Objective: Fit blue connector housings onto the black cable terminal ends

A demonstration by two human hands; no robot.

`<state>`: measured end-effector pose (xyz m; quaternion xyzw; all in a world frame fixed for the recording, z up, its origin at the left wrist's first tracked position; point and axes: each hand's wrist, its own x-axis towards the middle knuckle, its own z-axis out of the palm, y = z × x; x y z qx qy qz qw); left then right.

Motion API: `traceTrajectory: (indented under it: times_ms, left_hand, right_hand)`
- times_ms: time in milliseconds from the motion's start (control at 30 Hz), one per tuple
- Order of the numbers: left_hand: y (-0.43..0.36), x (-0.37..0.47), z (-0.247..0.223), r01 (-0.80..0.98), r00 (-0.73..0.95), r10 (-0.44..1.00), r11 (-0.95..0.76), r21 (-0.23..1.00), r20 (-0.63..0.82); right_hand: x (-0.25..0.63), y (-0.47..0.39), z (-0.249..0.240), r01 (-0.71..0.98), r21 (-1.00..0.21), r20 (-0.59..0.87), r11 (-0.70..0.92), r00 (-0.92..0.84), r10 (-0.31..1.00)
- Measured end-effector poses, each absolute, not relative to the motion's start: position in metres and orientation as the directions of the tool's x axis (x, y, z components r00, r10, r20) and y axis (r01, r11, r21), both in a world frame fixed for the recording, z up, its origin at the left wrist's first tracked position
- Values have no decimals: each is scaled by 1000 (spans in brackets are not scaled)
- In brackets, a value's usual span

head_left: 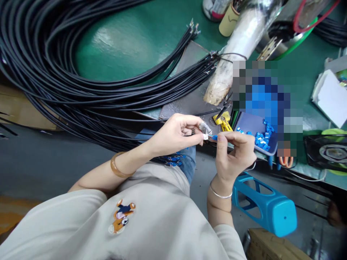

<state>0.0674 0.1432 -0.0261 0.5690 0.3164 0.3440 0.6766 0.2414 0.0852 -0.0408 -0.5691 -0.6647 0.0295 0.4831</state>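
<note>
My left hand (180, 131) pinches a cable end, where a small white piece (205, 137) and thin wires show. Something grey and shiny, like tape, covers one of its fingertips. Right beside it, my right hand (235, 153) grips a small blue connector (214, 137) between thumb and forefinger, against the wires. To the right stands a tray (249, 119) with many loose blue connectors (262, 140). Below my left forearm, cable ends with blue connectors (173, 159) lie over my lap. A large bundle of black cables (114, 88) curves across the bench on the left.
A yellow cutter (224, 121) lies just beyond my hands, near a plastic-wrapped roll (233, 50). Orange-handled scissors (286, 160) are at the bench edge. A blue stool (267, 202) stands below on the right, above a cardboard box (273, 245). Part of the bench is pixelated.
</note>
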Motion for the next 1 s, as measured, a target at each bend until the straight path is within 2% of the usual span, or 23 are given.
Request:
traceTrajectory:
  times_ms: [167,333,467,533,633,700,767,800,867,933,1000]
  left_hand:
    - [143,67,-28,-150,516,857,71,986,17]
    - [141,70,-31,-182,484,874,55,982,40]
    - [138,70,-32,-219,461,885,39,975,68]
    - [138,69,-32,-214,449,880,-66,975,158]
    - [139,66,-35,-153,462,794,-368,917,396]
    - [140,66,-38,-83,494,696,-558,825,521]
    - [139,67,-40,-11,515,649,-649,761,560]
    - [138,69,-41,18,511,658,-651,759,553]
    - [135,73,-40,52,474,744,-558,828,471]
    - [134,76,-37,35,436,851,-342,939,294]
    - [134,78,-34,-16,441,893,-98,995,95]
  right_hand:
    - [241,84,-39,682,-689,491,244,193,849]
    - [236,87,-30,515,-837,354,182,257,899]
    - [235,91,-26,407,-901,271,146,269,924]
    - [236,93,-24,334,-932,235,140,265,935]
    - [239,94,-20,243,-963,177,116,247,953]
    - [241,95,-19,258,-961,169,105,243,955]
    - [242,95,-19,320,-942,186,102,243,952]
    - [242,95,-19,354,-930,193,101,235,953]
    - [240,95,-20,406,-908,212,101,240,947]
    - [237,93,-20,451,-886,265,110,298,917]
    - [233,90,-19,501,-855,364,139,386,848]
